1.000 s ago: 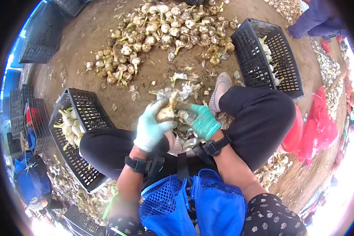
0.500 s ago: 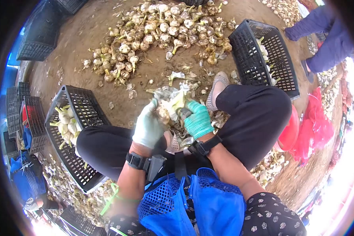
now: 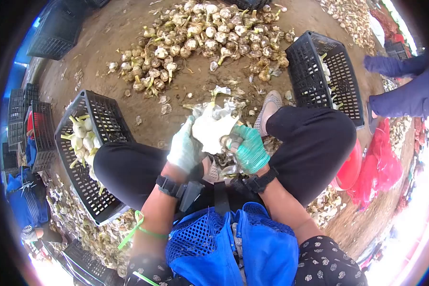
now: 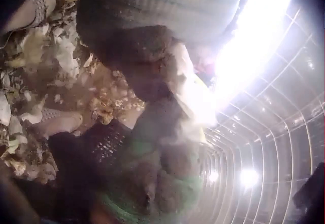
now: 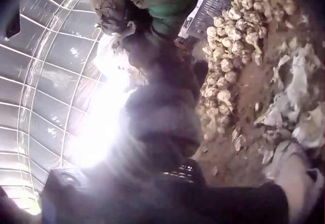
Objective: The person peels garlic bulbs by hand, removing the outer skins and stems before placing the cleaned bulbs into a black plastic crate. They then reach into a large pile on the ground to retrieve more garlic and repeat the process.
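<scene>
In the head view a pale garlic bulb (image 3: 214,132), overexposed to white, is between my two gloved hands in front of my lap, its stem pointing away from me. My left hand (image 3: 184,148) grips it from the left, thumb on the near side. On the other side my right hand (image 3: 249,148), in a green-banded glove with dirty fingertips, has its fingers curled and pinches the bulb's edge. The left wrist view shows the bulb's white skin (image 4: 189,89) bright between the dark gloves. Glare and shadow hide much of the grip in both wrist views.
A heap of unpeeled garlic (image 3: 205,40) lies ahead. Black crates of cleaned garlic stand at my left knee (image 3: 109,119) and beyond my right knee (image 3: 305,78). Loose skins (image 3: 233,105) litter the ground between my feet. Red netting (image 3: 379,167) lies right; another person's legs (image 3: 400,97) stand there.
The bulb, brownish a second ago, now shows a broad white surface. My hands stay close together around it, the right fingers having shifted along its side. The other person's legs have moved further into view.
</scene>
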Motion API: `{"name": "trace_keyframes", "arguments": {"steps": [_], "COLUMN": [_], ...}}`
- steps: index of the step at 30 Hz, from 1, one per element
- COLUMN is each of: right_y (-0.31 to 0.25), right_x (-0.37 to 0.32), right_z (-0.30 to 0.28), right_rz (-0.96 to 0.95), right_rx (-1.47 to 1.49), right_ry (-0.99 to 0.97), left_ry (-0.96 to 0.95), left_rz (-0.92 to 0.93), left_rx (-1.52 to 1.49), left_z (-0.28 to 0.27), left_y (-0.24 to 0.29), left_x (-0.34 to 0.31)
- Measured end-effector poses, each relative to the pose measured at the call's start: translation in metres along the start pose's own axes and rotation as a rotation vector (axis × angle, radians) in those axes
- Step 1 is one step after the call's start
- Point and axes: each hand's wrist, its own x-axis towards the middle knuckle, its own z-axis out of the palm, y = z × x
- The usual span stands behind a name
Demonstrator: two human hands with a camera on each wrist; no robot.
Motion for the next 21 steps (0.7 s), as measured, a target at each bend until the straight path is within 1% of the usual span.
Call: {"name": "trace_keyframes", "arguments": {"steps": [1,2,3,5,6,7,9,10,11,13,14,15,17,18,19,20,21], "right_y": [-0.001,0.004,0.005,0.0,-0.002,0.001,0.001,-0.003,0.001,0.012,0.011,0.011,0.012,0.035,0.061,0.056,0.056], "right_x": [-0.001,0.0,-0.002,-0.003,-0.004,-0.002,0.0,-0.003,-0.002,0.004,0.006,0.009,0.019,0.031,0.042,0.046,0.045], "right_z": [0.0,0.001,0.0,-0.001,0.0,-0.002,-0.002,-0.004,-0.004,-0.004,-0.007,-0.008,-0.014,-0.029,-0.047,-0.056,-0.051], "right_rz": [-0.012,0.048,0.05,0.178,0.141,0.136,0.032,-0.011,-0.009,0.021,-0.044,-0.043,0.178,0.167,0.154,0.117,0.12], "right_rx": [-0.047,0.177,0.178,0.442,0.444,0.442,-0.019,-0.076,-0.077,0.081,-0.184,-0.18,-0.336,-0.229,-0.12,-0.556,-0.547], "right_ry": [-0.05,-0.056,-0.056,-0.005,0.031,0.036,-0.111,-0.131,-0.133,0.039,0.161,0.167,0.39,0.478,0.562,0.467,0.473], "left_ry": [0.015,-0.014,-0.013,0.076,-0.075,-0.082,-0.231,-0.26,-0.259,-0.227,-0.223,-0.225,-0.297,-0.36,-0.43,-0.349,-0.267], "left_rz": [-0.024,-0.068,-0.069,-0.121,-0.03,-0.032,0.235,0.263,0.263,0.233,0.275,0.269,0.28,0.249,0.276,0.299,0.327], "left_rx": [-0.022,-0.028,-0.028,0.019,0.189,0.191,0.425,0.391,0.389,0.395,0.436,0.441,0.347,0.353,0.308,0.275,0.242], "left_z": [-0.003,-0.003,-0.002,0.007,-0.013,-0.017,-0.013,-0.008,-0.009,-0.012,-0.014,-0.015,-0.019,-0.019,-0.024,-0.018,-0.013], "left_y": [-0.001,0.002,0.003,0.004,0.003,0.0,-0.005,-0.006,-0.005,0.003,0.001,0.001,0.003,0.009,0.014,0.013,0.015], "left_x": [0.003,0.006,0.005,0.001,0.008,0.009,0.001,-0.002,-0.001,-0.001,0.0,0.0,0.001,0.0,-0.003,-0.015,-0.025]}}
